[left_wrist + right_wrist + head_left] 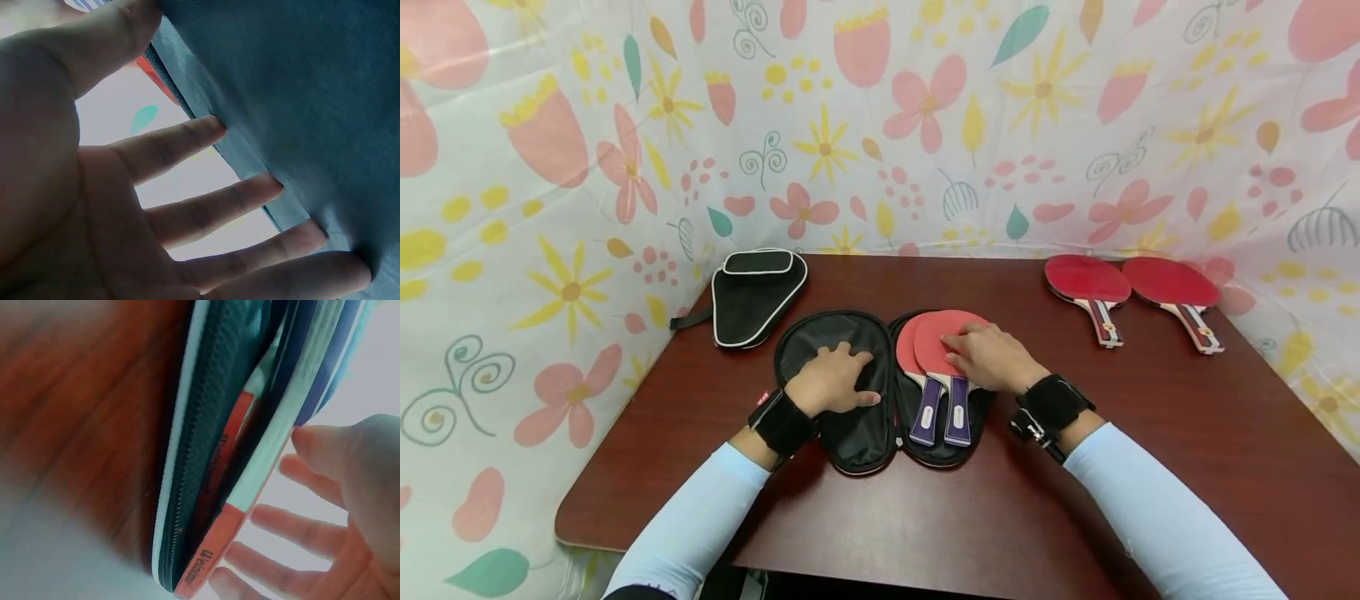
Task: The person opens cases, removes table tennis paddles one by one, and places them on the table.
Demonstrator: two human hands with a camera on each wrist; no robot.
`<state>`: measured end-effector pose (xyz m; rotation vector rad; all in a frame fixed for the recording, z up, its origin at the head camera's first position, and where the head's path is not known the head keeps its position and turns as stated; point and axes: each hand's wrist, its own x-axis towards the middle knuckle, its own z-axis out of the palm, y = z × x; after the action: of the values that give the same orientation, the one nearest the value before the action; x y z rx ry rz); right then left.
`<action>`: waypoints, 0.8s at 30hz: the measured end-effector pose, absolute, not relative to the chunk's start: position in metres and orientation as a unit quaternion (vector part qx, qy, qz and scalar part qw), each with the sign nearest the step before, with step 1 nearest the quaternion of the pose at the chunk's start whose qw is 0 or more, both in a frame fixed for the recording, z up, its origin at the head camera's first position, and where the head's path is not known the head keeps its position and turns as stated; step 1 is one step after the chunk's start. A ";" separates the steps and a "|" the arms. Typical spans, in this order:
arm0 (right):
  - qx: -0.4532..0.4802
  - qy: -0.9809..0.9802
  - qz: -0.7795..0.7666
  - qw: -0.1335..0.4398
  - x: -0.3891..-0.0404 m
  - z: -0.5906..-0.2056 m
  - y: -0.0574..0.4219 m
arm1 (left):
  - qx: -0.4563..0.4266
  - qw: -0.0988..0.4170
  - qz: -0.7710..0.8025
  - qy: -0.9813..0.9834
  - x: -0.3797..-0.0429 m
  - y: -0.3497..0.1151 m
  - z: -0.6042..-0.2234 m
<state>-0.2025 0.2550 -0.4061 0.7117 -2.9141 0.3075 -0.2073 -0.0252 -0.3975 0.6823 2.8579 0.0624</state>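
Note:
A black zippered paddle case [856, 446] lies unfolded on the table, its two halves side by side. Two table tennis paddles [936, 358] with light red faces and purple handles overlap in the right half, handles toward me. My left hand [831, 379] presses spread fingertips on the lining of the left half; the left wrist view shows those fingers [194, 212] extended against the dark fabric. My right hand [992, 358] rests its fingers on the face of the upper paddle. In the right wrist view, straight fingers [300, 531] touch that paddle [215, 550] beside the case's zipper [187, 462].
A second black case [752, 304] with white piping and a strap lies at the back left of the brown table [1037, 517]. Two darker red paddles [1088, 279] lie at the back right. A floral-patterned sheet [880, 167] rises behind the table and at both sides.

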 end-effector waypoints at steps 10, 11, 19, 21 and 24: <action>0.101 -0.979 0.143 0.102 -0.145 -0.404 0.225 | 0.231 0.098 0.023 0.968 -0.207 -0.027 -0.400; 0.096 -0.981 0.143 0.093 -0.141 -0.403 0.222 | 0.231 0.098 0.022 0.968 -0.208 -0.028 -0.400; 0.094 -0.976 0.187 0.054 -0.135 -0.404 0.216 | 0.230 0.095 0.022 0.968 -0.207 -0.027 -0.399; 0.094 -0.974 0.197 0.055 -0.136 -0.406 0.217 | 0.231 0.095 0.024 0.968 -0.206 -0.027 -0.399; 0.097 -0.972 0.206 0.061 -0.135 -0.408 0.219 | 0.231 0.092 0.027 0.968 -0.205 -0.027 -0.398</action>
<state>-0.1354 0.2192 -0.4077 0.2946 -2.9403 0.6242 -0.2053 -0.0268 -0.3983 0.6864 2.8753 0.0792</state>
